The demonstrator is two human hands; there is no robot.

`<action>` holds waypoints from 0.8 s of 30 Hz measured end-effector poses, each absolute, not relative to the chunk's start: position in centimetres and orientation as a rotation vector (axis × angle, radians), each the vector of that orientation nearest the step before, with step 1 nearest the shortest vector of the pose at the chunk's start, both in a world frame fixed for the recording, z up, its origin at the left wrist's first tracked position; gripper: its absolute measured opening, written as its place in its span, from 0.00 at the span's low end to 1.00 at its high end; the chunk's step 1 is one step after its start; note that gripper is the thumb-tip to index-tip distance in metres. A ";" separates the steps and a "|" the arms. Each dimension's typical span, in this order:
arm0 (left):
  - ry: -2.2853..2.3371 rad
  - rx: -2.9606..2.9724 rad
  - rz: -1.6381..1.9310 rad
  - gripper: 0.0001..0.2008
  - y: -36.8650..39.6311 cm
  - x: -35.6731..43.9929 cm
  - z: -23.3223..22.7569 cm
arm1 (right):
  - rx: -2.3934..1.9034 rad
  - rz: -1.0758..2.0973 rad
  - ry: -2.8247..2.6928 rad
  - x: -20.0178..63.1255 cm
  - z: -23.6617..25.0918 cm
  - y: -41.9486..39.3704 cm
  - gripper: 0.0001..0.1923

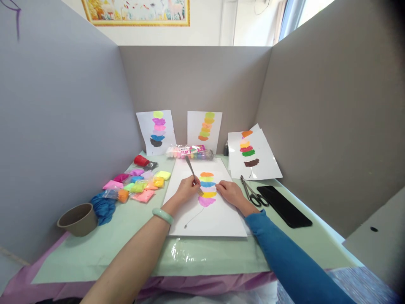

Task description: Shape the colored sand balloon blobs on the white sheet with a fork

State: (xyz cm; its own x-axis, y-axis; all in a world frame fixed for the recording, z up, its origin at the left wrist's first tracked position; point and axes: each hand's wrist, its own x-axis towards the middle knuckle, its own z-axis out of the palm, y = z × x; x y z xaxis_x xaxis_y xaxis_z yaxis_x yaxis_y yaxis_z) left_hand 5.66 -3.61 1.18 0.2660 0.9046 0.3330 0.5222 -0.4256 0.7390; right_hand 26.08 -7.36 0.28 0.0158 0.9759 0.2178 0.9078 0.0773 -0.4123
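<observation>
Head view: left hand (187,188) closed round a metal fork (193,174), handle slanting up and away, tines down at the stack of clay smears (207,188) on the white sheet (218,215) in the middle of the worktop (95,249). Right hand (230,192) flat and loosely open just beside the smears, grasping nothing, fingertips pressing the sheet. Judged as mid-way through texturing the coloured patches with the tines, about at the yellow patch above the purple one. Next stroke likely calling for a light, steady drag, with the sheet pinned so as not to slip. Left of the sheet, a scatter of clay packets (139,183), a blue cloth (103,207) and a brown bowl (78,218). Right of it, scissors (254,195) and a black phone (284,206). Against the back partition, three finished sheets (204,128).
</observation>
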 end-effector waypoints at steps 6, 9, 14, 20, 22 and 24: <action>1.212 1.874 0.995 0.03 -3.6 5.7 1.0 | -1.866 0.205 -1.922 26.1 0.3 -7.4 0.16; 1.195 1.883 1.000 0.03 -3.7 5.7 1.1 | -1.865 0.209 -1.925 26.1 0.3 -7.4 0.16; 1.192 1.861 0.994 0.03 -3.7 5.7 1.1 | -1.867 0.203 -1.935 26.1 0.3 -7.4 0.16; 1.233 1.867 0.946 0.04 -3.9 5.7 1.2 | -1.868 0.201 -1.934 26.1 0.3 -7.4 0.16; 1.243 1.862 0.944 0.05 -3.9 5.6 1.4 | -1.863 0.210 -1.933 26.1 0.3 -7.3 0.16; 1.254 1.859 0.945 0.05 -3.9 5.5 1.5 | -1.857 0.216 -1.930 26.2 0.2 -7.3 0.16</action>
State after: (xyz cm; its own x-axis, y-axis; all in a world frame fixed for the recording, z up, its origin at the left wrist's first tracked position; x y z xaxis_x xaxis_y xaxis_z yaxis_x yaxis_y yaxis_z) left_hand 5.51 -3.93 1.46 0.2675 0.9452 0.1870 0.4404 -0.2925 0.8488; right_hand 26.17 -7.32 0.22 0.0084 0.9777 0.2097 0.9071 0.0808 -0.4132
